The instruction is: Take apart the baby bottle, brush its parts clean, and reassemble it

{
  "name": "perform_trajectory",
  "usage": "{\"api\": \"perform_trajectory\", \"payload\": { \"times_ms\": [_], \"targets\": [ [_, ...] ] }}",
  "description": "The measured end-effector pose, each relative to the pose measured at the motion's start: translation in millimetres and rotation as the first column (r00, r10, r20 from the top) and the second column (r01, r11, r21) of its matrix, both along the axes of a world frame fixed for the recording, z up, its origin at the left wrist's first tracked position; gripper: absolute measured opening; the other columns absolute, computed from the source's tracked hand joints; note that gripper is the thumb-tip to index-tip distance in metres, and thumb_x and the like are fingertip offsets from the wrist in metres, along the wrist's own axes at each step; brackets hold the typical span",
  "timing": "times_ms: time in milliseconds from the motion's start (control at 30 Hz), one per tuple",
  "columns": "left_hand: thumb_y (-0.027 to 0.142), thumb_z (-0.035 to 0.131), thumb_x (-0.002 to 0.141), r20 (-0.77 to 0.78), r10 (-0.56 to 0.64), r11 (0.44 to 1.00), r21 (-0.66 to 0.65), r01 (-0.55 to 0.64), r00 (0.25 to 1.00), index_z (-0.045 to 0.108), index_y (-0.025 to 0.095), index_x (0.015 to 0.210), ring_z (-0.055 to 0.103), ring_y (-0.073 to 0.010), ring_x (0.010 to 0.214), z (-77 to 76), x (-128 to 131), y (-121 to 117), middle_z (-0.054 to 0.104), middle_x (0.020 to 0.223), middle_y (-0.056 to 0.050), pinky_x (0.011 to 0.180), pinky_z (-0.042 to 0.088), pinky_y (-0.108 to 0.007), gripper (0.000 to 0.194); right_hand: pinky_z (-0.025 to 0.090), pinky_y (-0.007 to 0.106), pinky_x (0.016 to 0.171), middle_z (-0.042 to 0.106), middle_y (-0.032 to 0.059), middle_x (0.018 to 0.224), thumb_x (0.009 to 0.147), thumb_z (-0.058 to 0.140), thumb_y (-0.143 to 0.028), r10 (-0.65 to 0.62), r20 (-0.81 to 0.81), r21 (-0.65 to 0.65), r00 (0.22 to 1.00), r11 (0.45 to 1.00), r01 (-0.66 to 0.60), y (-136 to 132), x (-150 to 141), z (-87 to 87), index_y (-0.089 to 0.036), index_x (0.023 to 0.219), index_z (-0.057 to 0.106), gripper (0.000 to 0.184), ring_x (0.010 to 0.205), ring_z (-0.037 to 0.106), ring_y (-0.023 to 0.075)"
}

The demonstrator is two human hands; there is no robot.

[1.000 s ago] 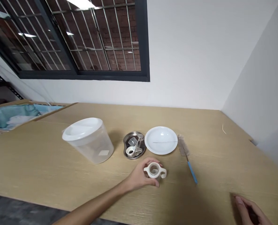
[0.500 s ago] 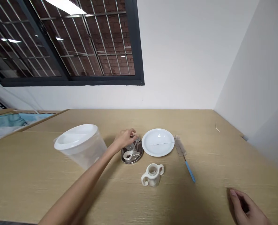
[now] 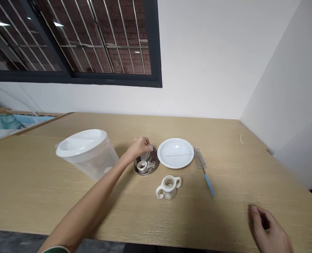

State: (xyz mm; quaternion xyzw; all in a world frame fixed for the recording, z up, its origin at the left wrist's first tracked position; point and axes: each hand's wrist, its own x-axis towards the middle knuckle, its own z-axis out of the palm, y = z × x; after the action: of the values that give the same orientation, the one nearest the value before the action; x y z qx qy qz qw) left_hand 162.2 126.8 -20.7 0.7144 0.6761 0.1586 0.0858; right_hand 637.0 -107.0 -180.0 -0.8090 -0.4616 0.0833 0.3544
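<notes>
Entry one: a left hand (image 3: 141,147) is curving down over a shallow stainless-steel kidney dish (image 3: 154,164), its fingers bunching above a small clear plastic cup-shaped piece (image 3: 145,156) at the dish's far side. The hand is partly closed, and its fingers are hiding the point of contact, so whether it is gripping the piece or only touching it cannot be told.

Entry two: the dish is lying on a pale wood-grain bench (image 3: 198,218), also carrying a white plastic ring collar (image 3: 142,166) and a clear moulded part (image 3: 151,166). The cup-shaped piece is likely to handle as light, thin and slick, and is best pinched at its rim by the fingertips. The ring collar should be firmer, and its outer edge offers the surer hold. The dish itself seems stiff but light, so pressing on its rim could tip it.

Entry three: a right hand (image 3: 267,228) is waiting near the bench's front edge, well apart from the dish, half open with loosely curled fingers and holding nothing.

Entry four: a white two-handled trainer cup (image 3: 168,187) is standing just in front of the dish. A round white plate (image 3: 162,160) is sitting just beside the dish, with a grey-bristled bottle brush with a blue handle (image 3: 204,172) lying beyond it. A large translucent plastic tub with a white lid (image 3: 98,165) is standing left of the dish.
</notes>
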Motion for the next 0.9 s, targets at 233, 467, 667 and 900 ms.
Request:
{"api": "perform_trajectory", "payload": {
  "times_ms": [233, 467, 667, 900],
  "targets": [
    [0.048, 0.081, 0.066, 0.523, -0.104, 0.975, 0.221, -0.017, 0.846, 0.074, 0.013, 0.085, 0.072, -0.0232, 0.077, 62.3, -0.1, -54.5, 0.076, 0.082, -0.009, 0.065, 0.055, -0.028, 0.041, 0.047, 0.038, 0.067, 0.072, 0.0113, 0.089, 0.083, 0.048, -0.069, -0.067, 0.078, -0.055, 0.995, 0.996, 0.071, -2.0, -9.2, 14.4, -0.02, 0.095, 0.072, 0.056, 0.083, 0.067, 0.0332],
    [0.039, 0.09, 0.06, 0.814, -0.276, 0.958, 0.273, 0.084, 0.51, 0.075, 0.014, 0.08, 0.075, -0.0223, 0.071, 72.2, 37.0, -97.7, 0.078, 0.085, -0.009, 0.065, 0.064, -0.03, 0.036, 0.045, 0.037, 0.069, 0.072, 0.0119, 0.092, 0.087, 0.047, -0.065, -0.061, 0.141, -0.029, 0.988, 0.997, 0.066, -5.3, -9.2, 13.0, -0.018, 0.1, 0.072, 0.055, 0.084, 0.066, 0.0317],
    [0.028, 0.089, 0.064, 0.852, -0.35, 0.935, 0.294, 0.197, 0.389, 0.075, 0.014, 0.082, 0.076, -0.0226, 0.078, 47.2, 57.1, -111.2, 0.077, 0.1, -0.013, 0.072, 0.065, -0.031, 0.027, 0.045, 0.035, 0.07, 0.072, 0.0101, 0.09, 0.087, 0.047, -0.066, -0.063, 0.127, -0.002, 0.99, 0.998, 0.064, -4.6, -9.7, 12.6, -0.018, 0.099, 0.072, 0.055, 0.082, 0.065, 0.0292],
    [0.027, 0.089, 0.064, 0.882, -0.276, 0.95, 0.19, 0.249, 0.382, 0.076, 0.015, 0.085, 0.076, -0.0196, 0.073, 34.1, 61.3, -110.8, 0.077, 0.102, -0.011, 0.064, 0.063, -0.025, 0.028, 0.045, 0.035, 0.071, 0.072, 0.0105, 0.091, 0.086, 0.046, -0.068, -0.078, 0.091, -0.007, 0.993, 0.997, 0.079, -3.4, -14.7, 17.1, -0.018, 0.097, 0.072, 0.057, 0.082, 0.065, 0.0286]
  ]
}}
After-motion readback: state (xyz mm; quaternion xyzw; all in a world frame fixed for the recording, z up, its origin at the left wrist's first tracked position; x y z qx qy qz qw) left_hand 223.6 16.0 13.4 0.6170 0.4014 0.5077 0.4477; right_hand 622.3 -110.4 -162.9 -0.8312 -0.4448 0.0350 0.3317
